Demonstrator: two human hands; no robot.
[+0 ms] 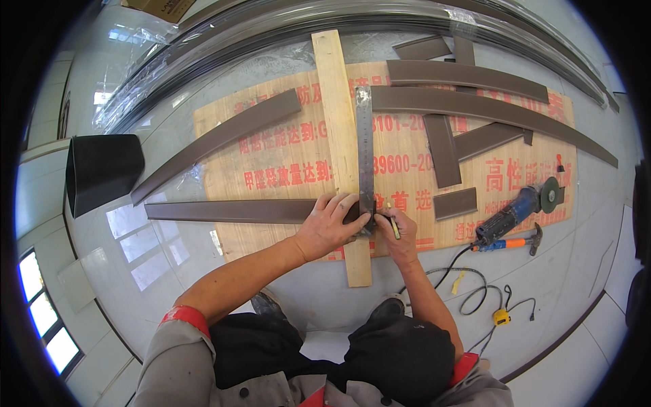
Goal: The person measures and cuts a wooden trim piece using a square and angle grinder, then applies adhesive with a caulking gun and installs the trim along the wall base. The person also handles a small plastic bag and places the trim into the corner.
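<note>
Brown strip point(237, 211) and steel ruler point(365, 149), one each: left hand point(330, 222) holds both near one board's point(258, 237) near edge; right hand point(401, 235) pinches one pencil point(395, 228).

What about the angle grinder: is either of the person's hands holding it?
No, the angle grinder lies beside the hammer, to the right of both the left hand and the right hand.

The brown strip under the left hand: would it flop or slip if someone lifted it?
Probably fairly stiff: the brown strip lies straight, its left end reaching past the board. Likely light for its length, as it looks thin. It may be slippery, since its surface appears smooth with a soft sheen.
</note>
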